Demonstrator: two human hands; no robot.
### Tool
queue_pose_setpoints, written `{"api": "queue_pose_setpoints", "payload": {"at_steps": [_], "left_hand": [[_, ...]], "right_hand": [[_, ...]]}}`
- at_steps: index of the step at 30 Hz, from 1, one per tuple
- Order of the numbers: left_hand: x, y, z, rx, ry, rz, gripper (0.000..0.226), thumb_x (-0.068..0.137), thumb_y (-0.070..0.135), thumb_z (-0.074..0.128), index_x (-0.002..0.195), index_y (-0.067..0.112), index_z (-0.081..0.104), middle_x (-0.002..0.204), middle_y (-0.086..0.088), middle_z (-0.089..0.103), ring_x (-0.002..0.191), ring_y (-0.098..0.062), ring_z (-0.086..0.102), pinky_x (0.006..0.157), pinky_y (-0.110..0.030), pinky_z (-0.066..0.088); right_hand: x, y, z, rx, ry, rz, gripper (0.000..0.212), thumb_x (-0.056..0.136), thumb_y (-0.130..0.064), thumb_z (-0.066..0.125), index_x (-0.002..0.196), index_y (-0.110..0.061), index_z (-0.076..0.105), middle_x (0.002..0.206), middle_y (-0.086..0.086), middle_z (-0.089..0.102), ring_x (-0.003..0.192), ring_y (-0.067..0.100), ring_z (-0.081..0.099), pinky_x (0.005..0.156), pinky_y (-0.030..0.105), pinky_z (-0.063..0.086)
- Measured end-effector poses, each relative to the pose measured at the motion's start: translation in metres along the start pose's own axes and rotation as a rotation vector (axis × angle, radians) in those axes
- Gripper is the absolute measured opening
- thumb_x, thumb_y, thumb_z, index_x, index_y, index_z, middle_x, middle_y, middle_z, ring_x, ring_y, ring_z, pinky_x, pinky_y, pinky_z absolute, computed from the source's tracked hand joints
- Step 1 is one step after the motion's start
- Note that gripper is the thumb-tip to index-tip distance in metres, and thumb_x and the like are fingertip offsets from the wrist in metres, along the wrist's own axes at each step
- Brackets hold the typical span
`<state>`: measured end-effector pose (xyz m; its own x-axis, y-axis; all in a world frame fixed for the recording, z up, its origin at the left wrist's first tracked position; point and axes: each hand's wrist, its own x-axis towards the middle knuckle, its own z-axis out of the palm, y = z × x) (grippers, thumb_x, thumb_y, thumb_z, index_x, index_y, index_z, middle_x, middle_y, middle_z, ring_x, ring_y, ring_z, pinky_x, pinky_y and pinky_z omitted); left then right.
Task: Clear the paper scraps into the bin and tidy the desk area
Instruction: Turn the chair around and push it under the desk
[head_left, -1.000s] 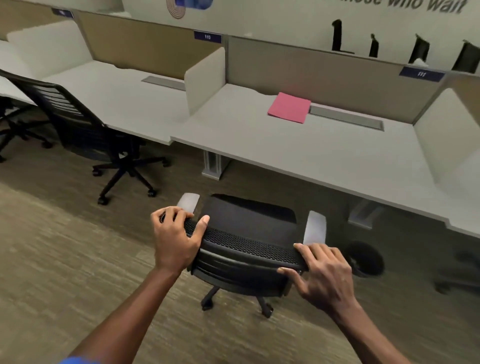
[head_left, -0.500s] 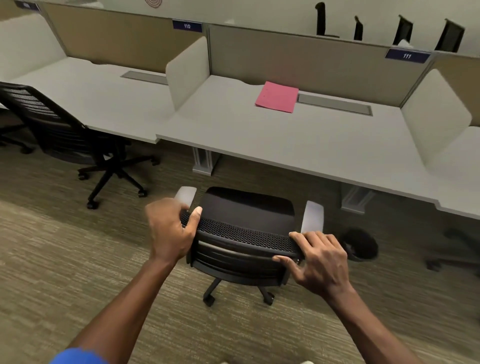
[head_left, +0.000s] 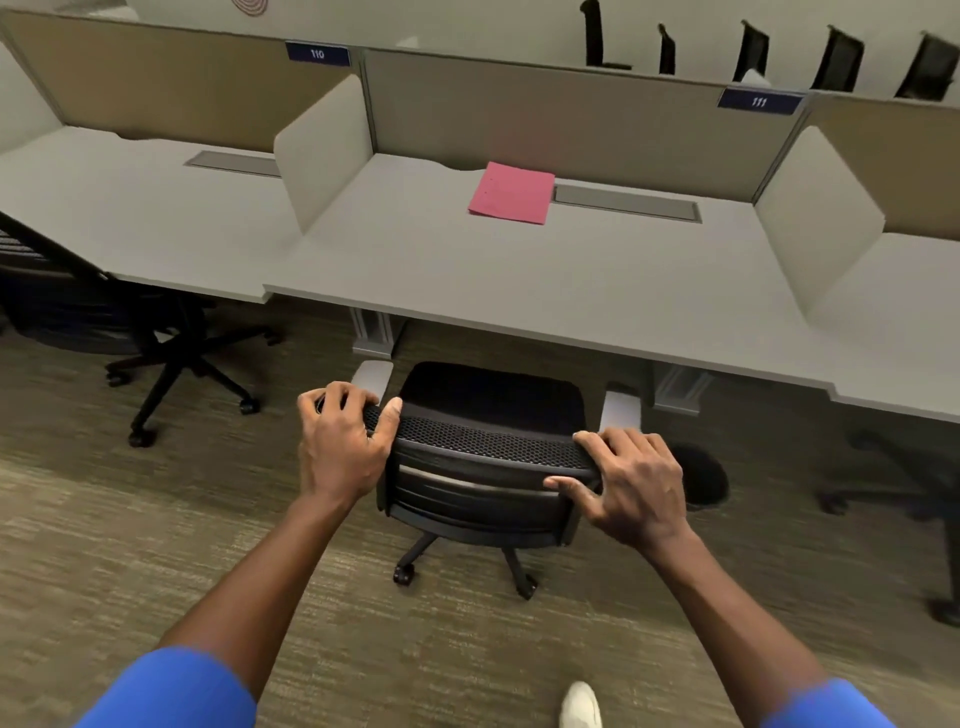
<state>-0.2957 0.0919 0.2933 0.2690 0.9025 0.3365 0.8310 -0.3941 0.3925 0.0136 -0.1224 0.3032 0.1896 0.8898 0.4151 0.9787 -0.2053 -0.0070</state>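
Compared with the earlier frames, the black office chair (head_left: 488, 457) stands closer to the desk (head_left: 571, 291), its seat now reaching the desk's near edge, and both arms extend further, so blue sleeves (head_left: 171, 691) show at the bottom corners. Left hand (head_left: 340, 441): fingers curled over the left end of the chair's mesh backrest top, thumb pressed along the rim, gripping it. Right hand (head_left: 634, 483): fingers laid over the right end of the backrest, thumb against its rear face, likewise gripping. Grey armrests (head_left: 374, 376) project toward the desk on either side of the seat. Pink paper folder (head_left: 511, 193): flat on the far middle of the desk, touching the left end of a grey cable slot (head_left: 626, 203). Dark round bin (head_left: 701, 475): on the carpet just right of the chair, under the desk's near edge, partly hidden by the right hand. Second black chair (head_left: 130, 322): far left, at the neighbouring desk. White shoe (head_left: 581, 704): bottom edge.
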Motion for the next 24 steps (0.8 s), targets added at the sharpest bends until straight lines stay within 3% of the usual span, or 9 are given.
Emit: {"api": "queue_pose_setpoints", "payload": {"at_steps": [9,19,24], "left_hand": [[0.045,0.057,0.043,-0.057,-0.054,-0.01,0.047,0.101,0.067,0.038,0.108,0.028,0.063,0.121,0.0,0.058,0.127,-0.03,0.041,0.079,-0.034,0.045],[0.095,0.111,0.088,-0.062,-0.057,-0.004,0.047,0.102,0.065,0.038,0.11,0.029,0.068,0.118,0.004,0.061,0.123,-0.028,0.042,0.088,-0.034,0.043],[0.115,0.123,0.107,-0.021,-0.043,-0.01,0.047,0.103,0.066,0.037,0.114,0.031,0.067,0.121,0.003,0.063,0.122,-0.028,0.044,0.093,-0.043,0.048]], "right_hand": [[0.043,0.077,0.019,-0.03,-0.002,-0.007,0.075,0.088,-0.091,0.042,0.117,-0.027,0.066,0.101,0.0,0.069,0.092,0.023,0.065,0.081,0.04,0.052],[0.088,0.151,0.048,0.025,0.045,0.015,0.077,0.085,-0.093,0.045,0.113,-0.026,0.069,0.098,0.0,0.07,0.089,0.022,0.064,0.08,0.041,0.05],[0.108,0.177,0.063,0.068,0.073,0.017,0.078,0.082,-0.094,0.048,0.112,-0.026,0.07,0.099,-0.001,0.071,0.09,0.021,0.064,0.082,0.04,0.05]]}}
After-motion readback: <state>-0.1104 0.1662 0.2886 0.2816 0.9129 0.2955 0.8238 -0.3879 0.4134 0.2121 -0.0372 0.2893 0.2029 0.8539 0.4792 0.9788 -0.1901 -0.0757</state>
